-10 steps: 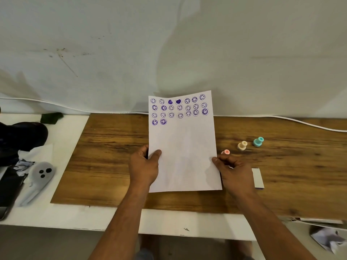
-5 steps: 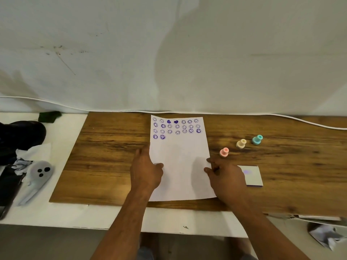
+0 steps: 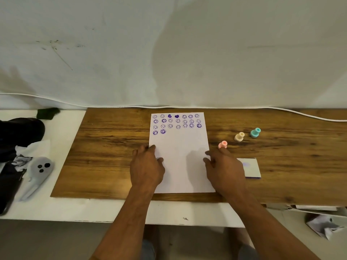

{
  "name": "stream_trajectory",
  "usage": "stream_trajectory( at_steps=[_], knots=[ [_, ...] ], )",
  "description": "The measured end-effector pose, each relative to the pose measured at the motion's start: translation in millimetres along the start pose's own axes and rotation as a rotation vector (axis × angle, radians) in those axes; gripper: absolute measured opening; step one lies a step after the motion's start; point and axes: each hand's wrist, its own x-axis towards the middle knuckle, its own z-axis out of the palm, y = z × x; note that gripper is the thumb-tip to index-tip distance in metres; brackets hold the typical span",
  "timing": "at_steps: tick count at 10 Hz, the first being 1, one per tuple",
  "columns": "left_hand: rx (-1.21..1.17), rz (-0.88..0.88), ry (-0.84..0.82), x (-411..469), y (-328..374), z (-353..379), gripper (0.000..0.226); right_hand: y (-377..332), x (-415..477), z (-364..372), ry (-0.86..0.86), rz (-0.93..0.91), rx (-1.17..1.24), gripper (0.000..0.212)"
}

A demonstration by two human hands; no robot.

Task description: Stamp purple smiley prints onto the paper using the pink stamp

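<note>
A white paper (image 3: 180, 154) lies flat on the wooden board (image 3: 112, 147), with several rows of purple smiley prints (image 3: 176, 122) across its top. My left hand (image 3: 147, 166) rests flat on the paper's left edge, fingers apart. On the paper's right edge lies my right hand (image 3: 224, 169), also flat and holding nothing. The pink stamp (image 3: 223, 144) stands upright on the board just beyond my right fingertips, apart from them. A white ink pad (image 3: 251, 167) with a purple smudge sits partly hidden behind my right hand.
A beige stamp (image 3: 239, 136) and a teal stamp (image 3: 255, 132) stand right of the pink one. A white cable (image 3: 300, 114) runs along the wall. On the white table at left lie a grey ghost-shaped item (image 3: 40, 170), crumpled tissue and dark objects.
The paper was tilted up against the wall a second ago and now lies flat on the board. Both hands slid with it and rest on its side edges.
</note>
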Motion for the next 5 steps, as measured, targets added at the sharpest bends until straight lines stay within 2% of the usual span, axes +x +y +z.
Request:
stream_trajectory(
  at_steps=[1, 2, 3, 5],
  knots=[
    [0.019, 0.004, 0.000, 0, 0, 1, 0.051, -1, 3, -9, 0.144, -0.133, 0.008, 0.037],
    [0.020, 0.007, -0.005, 0, 0, 2, 0.053, -5, 8, -18, 0.216, -0.259, -0.103, 0.061],
    [0.027, 0.014, -0.016, -1, -2, 4, 0.056, -8, 7, -18, 0.193, -0.234, -0.169, 0.076],
    [0.044, 0.111, 0.061, -5, 8, -7, 0.080, -13, 6, -22, 0.208, -0.234, -0.207, 0.082]
  ],
)
